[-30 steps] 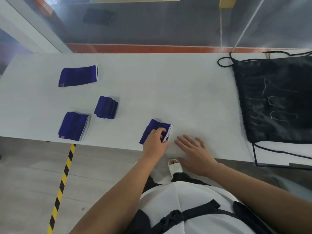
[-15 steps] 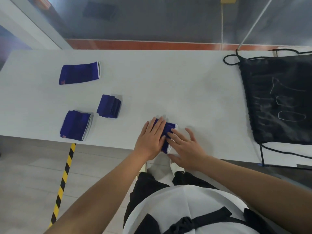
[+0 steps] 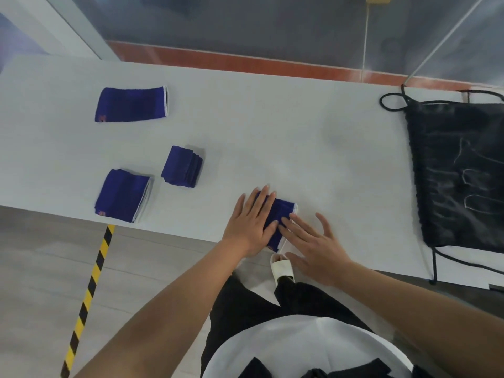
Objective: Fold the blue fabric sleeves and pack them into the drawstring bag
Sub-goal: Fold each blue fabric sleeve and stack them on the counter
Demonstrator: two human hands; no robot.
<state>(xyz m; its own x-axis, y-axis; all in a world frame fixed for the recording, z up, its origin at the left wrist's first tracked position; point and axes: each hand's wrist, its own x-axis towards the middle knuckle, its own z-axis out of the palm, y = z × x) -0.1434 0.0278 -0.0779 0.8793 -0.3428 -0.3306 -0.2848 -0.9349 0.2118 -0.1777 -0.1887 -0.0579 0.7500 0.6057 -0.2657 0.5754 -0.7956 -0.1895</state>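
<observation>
One view only, so we have no overlap to report. We look from a head-worn camera, high above the near edge of the white surface (image 3: 272, 126), facing forward and steeply down. Wide-angle lens: the surface edges bow. We sit close, with our own torso and both forearms filling the lower frame, the floor (image 3: 41, 268) at lower left. The far edge of the surface meets a glass partition (image 3: 272, 28) at top. The right side of the surface runs out of frame.
</observation>
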